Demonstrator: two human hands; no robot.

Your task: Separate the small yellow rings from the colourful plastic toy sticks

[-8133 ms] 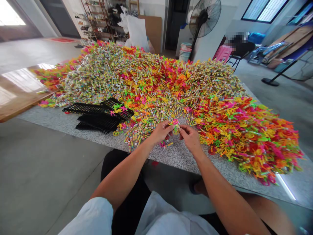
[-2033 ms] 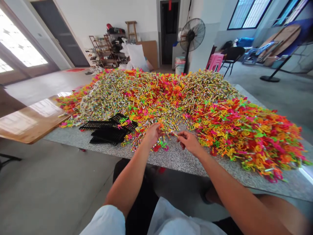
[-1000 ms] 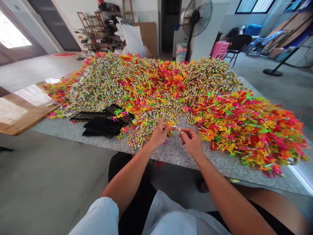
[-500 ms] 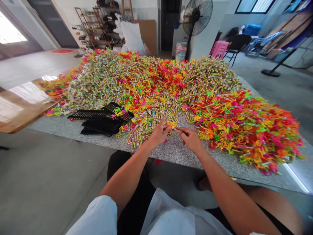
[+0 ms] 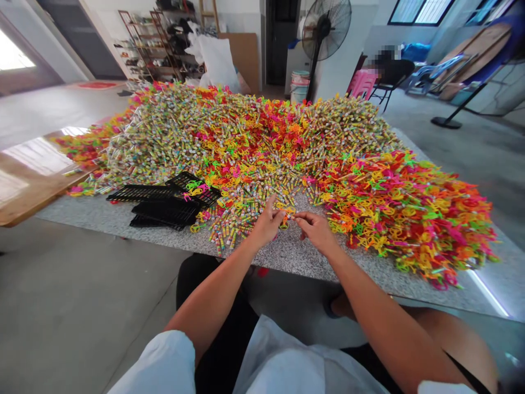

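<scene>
My left hand (image 5: 267,223) and my right hand (image 5: 314,230) meet over the front of a speckled stone table (image 5: 295,257). Together their fingertips pinch a small yellow plastic ring piece (image 5: 288,211) and a thin tube, too small to tell apart. Behind them spreads a huge heap of small printed tubes (image 5: 197,131). To the right lies a mound of neon plastic ring pieces (image 5: 410,213). A few loose pieces lie by my left hand.
Black plastic grid trays (image 5: 164,205) are stacked at the left of the table, with a wooden tabletop (image 5: 24,186) beyond them. A standing fan (image 5: 324,33), shelves, a white sack, a pink stool and chairs stand behind. My knees are under the table edge.
Two seconds ago my hands were apart among the loose pieces. They have come together and now pinch a small piece between them. The camera has shifted slightly.
</scene>
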